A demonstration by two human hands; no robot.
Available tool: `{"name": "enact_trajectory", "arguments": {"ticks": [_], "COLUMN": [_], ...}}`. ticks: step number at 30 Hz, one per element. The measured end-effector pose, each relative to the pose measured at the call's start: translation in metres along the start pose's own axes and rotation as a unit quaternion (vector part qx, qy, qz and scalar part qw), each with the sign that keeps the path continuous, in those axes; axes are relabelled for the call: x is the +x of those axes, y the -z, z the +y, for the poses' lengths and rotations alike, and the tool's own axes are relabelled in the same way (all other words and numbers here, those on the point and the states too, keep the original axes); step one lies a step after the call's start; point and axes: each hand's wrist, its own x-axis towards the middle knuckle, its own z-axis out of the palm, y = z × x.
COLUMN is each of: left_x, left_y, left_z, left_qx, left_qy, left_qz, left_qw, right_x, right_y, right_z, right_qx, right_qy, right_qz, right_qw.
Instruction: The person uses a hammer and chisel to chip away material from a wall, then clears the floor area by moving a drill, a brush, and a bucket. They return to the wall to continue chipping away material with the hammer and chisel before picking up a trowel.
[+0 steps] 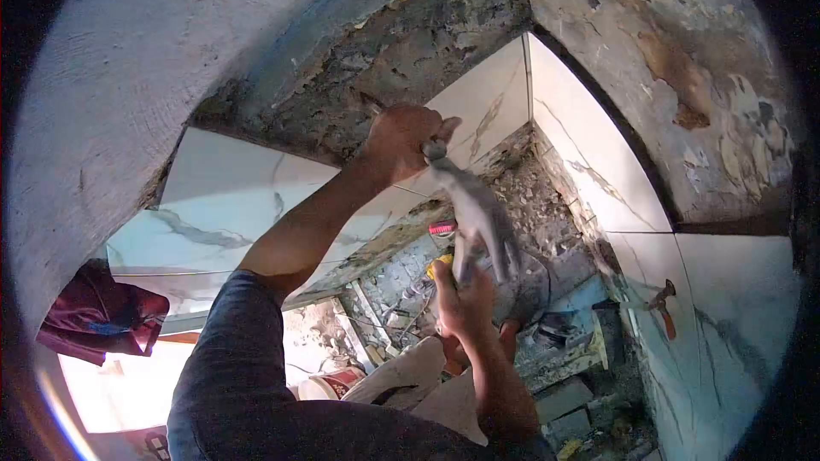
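Observation:
My right hand (464, 303) is closed around the handle of a claw hammer (478, 205), whose large grey head reaches up toward my other hand. Up at the wall, my left hand (403, 141) is a fist with its thumb extended, and the hammer's striking face lies close by it. A thin dark pointed tool (371, 103) sticks out above that fist; most of it is hidden by the fingers. Behind the fist runs the top edge of marbled white tiles (231, 183), below rough bare wall (410, 43).
A small hammer (663, 307) with an orange handle shows against the right tiled wall (735, 316). Far below lie rubble and wood pieces (367, 324), with a bucket (329, 382). Dark red cloth (102, 312) hangs at left. A pink-bristled brush (442, 229) appears behind the hammer.

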Motion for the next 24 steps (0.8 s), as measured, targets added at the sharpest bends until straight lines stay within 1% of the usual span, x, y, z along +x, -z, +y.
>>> {"name": "enact_trajectory", "arguments": {"ticks": [1,2,4,5,6,7,8,9,10,11,12,13,14,15,16,17,18,19,20,21,22,23,24], "left_x": [0.000,0.004,-0.006,-0.005,-0.003,-0.006,-0.007,-0.007,-0.003,-0.002,0.000,0.000,0.001,0.003,0.003,-0.001,-0.004,-0.001,0.008,0.011,0.013,0.011,0.006], "left_y": [-0.002,-0.004,-0.012,-0.017,-0.019,-0.019,-0.015,-0.011,-0.005,-0.006,-0.008,-0.009,-0.008,-0.007,-0.006,-0.015,-0.028,-0.035,-0.025,-0.011,-0.005,-0.010,-0.017], "left_z": [0.001,-0.001,0.000,0.000,0.000,0.002,0.005,0.008,0.010,0.005,0.001,-0.002,-0.001,0.001,0.004,0.005,0.002,-0.002,-0.001,0.009,0.014,0.011,0.005], "left_qx": [0.000,-0.014,-0.037,-0.027,-0.016,-0.017,-0.038,-0.059,-0.066,-0.066,-0.041,-0.015,-0.014,0.005,0.022,0.018,0.007,0.001,0.006,0.028,0.051,0.050,0.028], "left_qy": [-0.008,-0.009,0.004,-0.027,-0.057,-0.055,-0.078,-0.100,-0.072,-0.070,-0.063,-0.055,-0.056,-0.047,-0.037,-0.038,-0.067,-0.096,-0.096,-0.036,0.022,0.023,0.001], "left_qz": [0.002,0.004,-0.007,0.004,0.016,0.016,0.012,0.006,-0.068,-0.069,-0.049,-0.030,-0.031,-0.052,-0.075,-0.076,-0.064,-0.048,-0.042,-0.127,-0.209,-0.211,-0.148], "left_qw": [1.000,1.000,0.999,0.999,0.998,0.998,0.996,0.993,0.993,0.993,0.996,0.998,0.998,0.998,0.996,0.996,0.996,0.994,0.994,0.991,0.976,0.976,0.989], "right_x": [0.004,-0.002,-0.026,-0.038,-0.050,-0.059,-0.066,-0.066,-0.066,-0.064,-0.063,-0.063,-0.049,-0.036,-0.007,0.003,0.014,0.012,0.009,-0.013,-0.016,-0.020,-0.023], "right_y": [0.001,0.002,0.002,0.002,0.010,0.019,0.025,0.034,0.038,0.040,0.044,0.047,0.039,0.031,0.010,0.000,-0.011,-0.009,-0.008,-0.002,0.001,0.003,0.006], "right_z": [-0.002,-0.005,0.007,0.013,0.011,0.006,0.005,-0.011,-0.033,-0.049,-0.034,-0.020,-0.029,-0.038,-0.027,-0.007,0.013,0.015,0.017,-0.003,0.002,0.006,0.008], "right_qx": [0.025,0.014,0.150,0.208,0.224,0.174,0.112,0.087,0.287,0.472,0.307,0.123,-0.060,-0.243,-0.048,0.045,0.135,0.127,0.118,0.151,0.130,0.109,0.090], "right_qy": [-0.039,-0.022,0.028,0.065,0.095,0.121,0.147,0.207,0.296,0.369,0.345,0.333,0.291,0.249,0.086,0.016,-0.059,-0.039,-0.020,0.010,0.080,0.152,0.221], "right_qz": [-0.020,0.045,0.176,0.235,0.260,0.234,0.209,0.161,0.189,0.210,0.199,0.188,0.221,0.246,0.172,0.144,0.129,0.150,0.171,0.198,0.200,0.202,0.204], "right_qw": [0.999,0.999,0.972,0.947,0.934,0.949,0.960,0.961,0.891,0.773,0.864,0.916,0.929,0.905,0.980,0.988,0.981,0.980,0.978,0.968,0.968,0.961,0.949]}}
